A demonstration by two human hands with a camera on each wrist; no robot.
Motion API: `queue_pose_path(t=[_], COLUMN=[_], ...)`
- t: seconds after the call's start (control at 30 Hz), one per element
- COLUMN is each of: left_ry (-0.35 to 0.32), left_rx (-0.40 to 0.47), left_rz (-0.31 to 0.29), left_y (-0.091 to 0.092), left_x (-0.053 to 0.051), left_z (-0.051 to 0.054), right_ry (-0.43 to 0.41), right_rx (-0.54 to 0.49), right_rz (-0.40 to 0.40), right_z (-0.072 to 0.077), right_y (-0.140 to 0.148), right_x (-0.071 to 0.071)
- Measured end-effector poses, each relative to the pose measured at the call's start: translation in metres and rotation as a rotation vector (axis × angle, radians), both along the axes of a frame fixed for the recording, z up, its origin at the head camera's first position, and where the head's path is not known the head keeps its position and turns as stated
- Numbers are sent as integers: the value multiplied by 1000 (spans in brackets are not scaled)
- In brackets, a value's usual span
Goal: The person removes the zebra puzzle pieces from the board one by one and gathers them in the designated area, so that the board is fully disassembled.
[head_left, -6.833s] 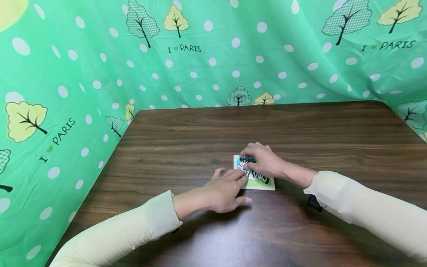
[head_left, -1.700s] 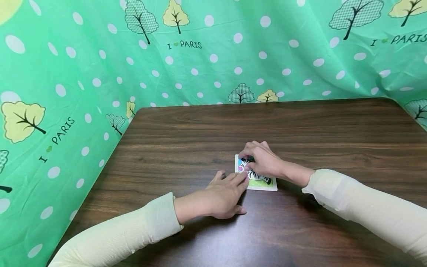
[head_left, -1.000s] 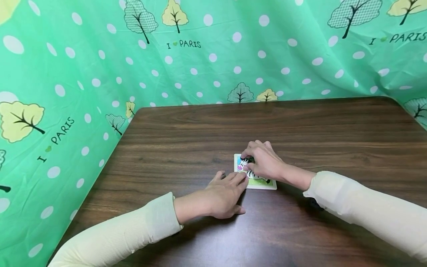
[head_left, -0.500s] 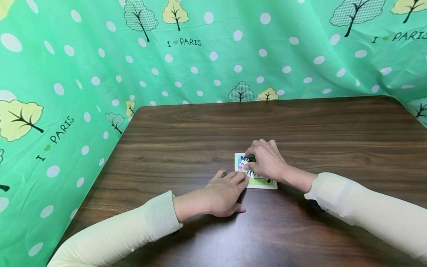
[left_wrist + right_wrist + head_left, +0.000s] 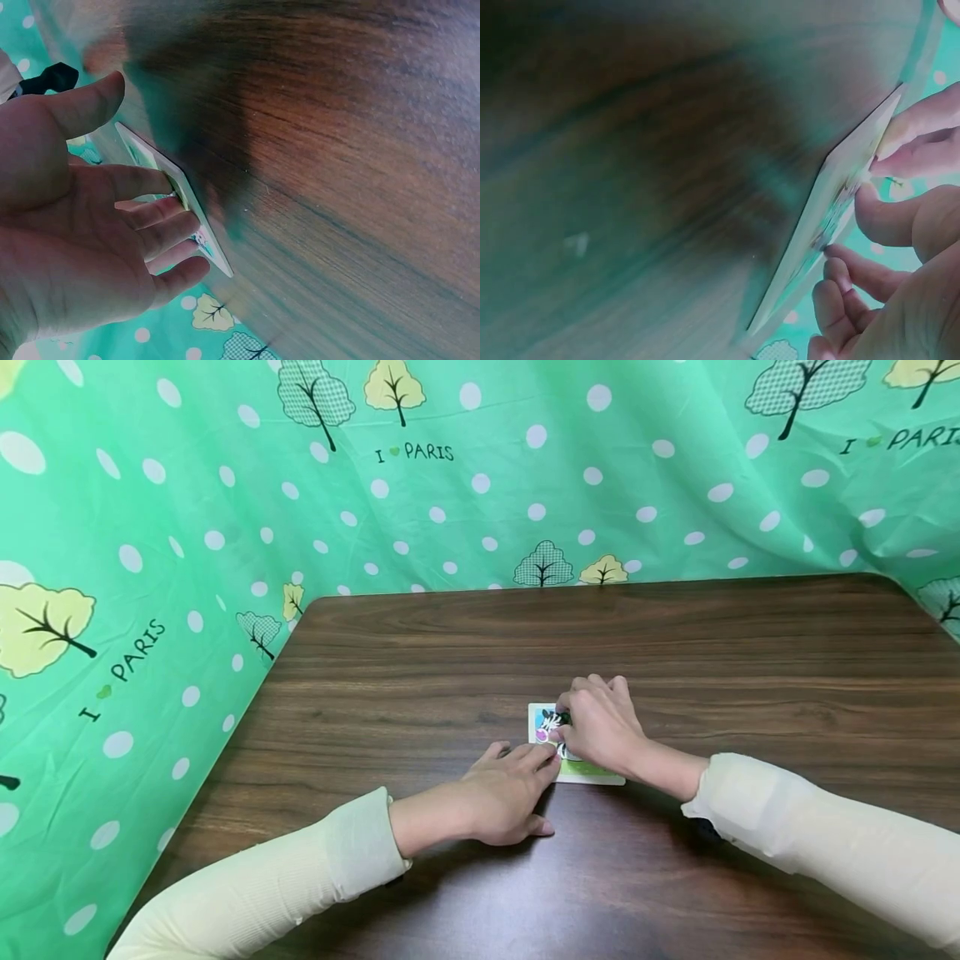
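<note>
1. Card (image 5: 579, 770) lies flat on bench (image 5: 450, 668), beneath fingertips of left grip (image 5: 504, 795) and right grip (image 5: 602, 728).
2. Left grip: released, fingers extended.
3. Right grip: thumb, index touch card; cannot tell if grasping.

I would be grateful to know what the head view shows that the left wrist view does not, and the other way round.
Only the head view: the backs of the left hand and right hand, a recognisable zebra's head on the card, and the "I PARIS" lettering.

Only the left wrist view: the left hand's palm, with the card seen at a steep slant.

Both: the card, the left hand's fingers reaching over it, the brown table and the green dotted curtain with its tree prints.
</note>
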State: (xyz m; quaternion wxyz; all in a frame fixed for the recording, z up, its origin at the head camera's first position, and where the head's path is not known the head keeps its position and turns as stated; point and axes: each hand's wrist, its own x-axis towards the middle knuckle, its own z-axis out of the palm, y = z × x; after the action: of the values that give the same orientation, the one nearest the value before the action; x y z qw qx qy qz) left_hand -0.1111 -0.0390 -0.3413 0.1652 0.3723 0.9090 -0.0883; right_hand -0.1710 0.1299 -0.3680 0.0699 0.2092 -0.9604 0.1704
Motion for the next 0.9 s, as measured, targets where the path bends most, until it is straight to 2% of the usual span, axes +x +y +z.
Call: queue_pose_path(t=[0.33,0.6,0.9], left_ry=[-6,-6,-24], left_rx=[15,14,12], left_rz=[-9,-6,-6], left_y=[-1,-1,-2], left_x=[-2,-2,-3], left_z=[0,0,3], right_ry=[-29,-5,-73], right_rx=[-54,-52,-83], right_rz=[-3,59,142], right_z=[-3,-4,-4], right_y=[1,3,6], right_x=[0,0,-5])
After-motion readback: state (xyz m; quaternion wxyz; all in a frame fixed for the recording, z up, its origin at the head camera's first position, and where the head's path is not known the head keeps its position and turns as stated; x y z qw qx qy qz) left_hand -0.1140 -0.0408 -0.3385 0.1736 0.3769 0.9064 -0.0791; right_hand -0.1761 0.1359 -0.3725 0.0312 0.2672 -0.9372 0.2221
